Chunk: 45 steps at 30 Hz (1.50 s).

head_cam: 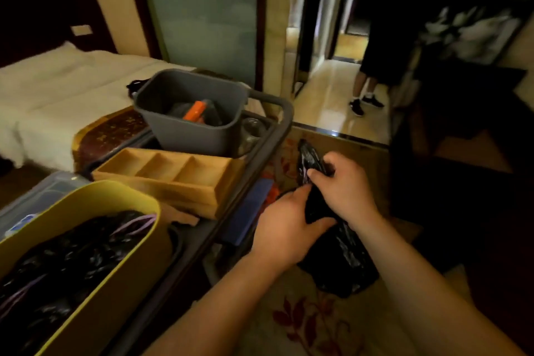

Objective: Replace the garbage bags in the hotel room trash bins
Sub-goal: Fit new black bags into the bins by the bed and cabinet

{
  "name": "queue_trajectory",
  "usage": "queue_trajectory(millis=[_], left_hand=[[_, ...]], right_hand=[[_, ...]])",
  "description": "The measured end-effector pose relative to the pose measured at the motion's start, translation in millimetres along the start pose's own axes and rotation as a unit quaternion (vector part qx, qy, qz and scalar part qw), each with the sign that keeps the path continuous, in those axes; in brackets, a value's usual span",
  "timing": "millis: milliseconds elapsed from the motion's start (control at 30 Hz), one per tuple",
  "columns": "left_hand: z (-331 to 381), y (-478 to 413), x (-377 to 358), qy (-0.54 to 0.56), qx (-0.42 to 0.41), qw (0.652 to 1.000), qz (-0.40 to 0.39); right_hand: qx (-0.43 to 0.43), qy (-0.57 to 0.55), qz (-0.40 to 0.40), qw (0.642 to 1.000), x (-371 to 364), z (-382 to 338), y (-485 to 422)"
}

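As I watch through the head camera, both hands hold a crumpled black plastic garbage bag (344, 263) above the floral carpet (312, 324), just right of the dark grey housekeeping cart (268, 147). The left hand (284, 230), nearer to me, grips the bag's middle from the left. The right hand (345, 189), slightly farther up, pinches the upper part, whose tip pokes out past the fingers. The bag's long axis runs from low and near to high and far, with its bulk sagging below both hands. I judge the next move to be spreading it open. On the cart, the nearest container is a yellow plastic bin (121, 277) holding more black bags with purple drawstrings. Beyond it sits a wooden tray (161, 185) split into three compartments. Farthest, a grey plastic tub (187, 139) holds an orange item on dark material.
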<state>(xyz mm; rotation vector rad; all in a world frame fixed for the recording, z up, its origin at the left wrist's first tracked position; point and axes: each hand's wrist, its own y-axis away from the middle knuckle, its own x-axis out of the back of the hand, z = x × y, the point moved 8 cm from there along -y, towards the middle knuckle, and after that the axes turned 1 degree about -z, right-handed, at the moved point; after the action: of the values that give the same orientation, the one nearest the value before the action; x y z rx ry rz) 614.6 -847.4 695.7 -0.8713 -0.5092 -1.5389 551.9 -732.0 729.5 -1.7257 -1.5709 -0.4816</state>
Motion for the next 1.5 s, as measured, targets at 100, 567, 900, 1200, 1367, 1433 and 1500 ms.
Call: queue_trajectory(millis=[100, 567, 900, 1200, 1367, 1433, 1500], left_hand=[[10.9, -19.1, -39.0, -0.005, -0.001, 1.0, 0.004], [10.2, -140.5, -193.7, 0.093, 0.152, 0.982, -0.055], [64.9, -197.5, -322.5, 0.032, -0.044, 0.941, -0.333], [80.0, -296.0, -383.8, 0.102, -0.06, 0.944, -0.308], [113.1, -336.4, -421.2, 0.093, -0.112, 0.892, -0.429], [136.6, -341.8, -436.1, 0.077, -0.151, 0.861, -0.48], [157.5, -345.5, -454.9, 0.043, -0.211, 0.836, -0.504]], right_hand=[[-0.083, -0.075, -0.001, 0.994, 21.7, 61.4, 8.8], [-0.313, -0.01, 0.079, 0.946, 164.3, 331.0, 58.8], [-0.387, -0.051, -0.003, 0.921, 196.8, 408.0, 66.9], [-0.472, 0.053, 0.163, 0.865, 210.4, 462.1, 60.5], [-0.514, 0.051, 0.183, 0.836, 200.8, 469.4, 36.0], [-0.516, 0.045, 0.186, 0.835, 197.2, 468.8, 22.3], [-0.522, 0.044, 0.189, 0.83, 196.9, 473.0, 13.5]])
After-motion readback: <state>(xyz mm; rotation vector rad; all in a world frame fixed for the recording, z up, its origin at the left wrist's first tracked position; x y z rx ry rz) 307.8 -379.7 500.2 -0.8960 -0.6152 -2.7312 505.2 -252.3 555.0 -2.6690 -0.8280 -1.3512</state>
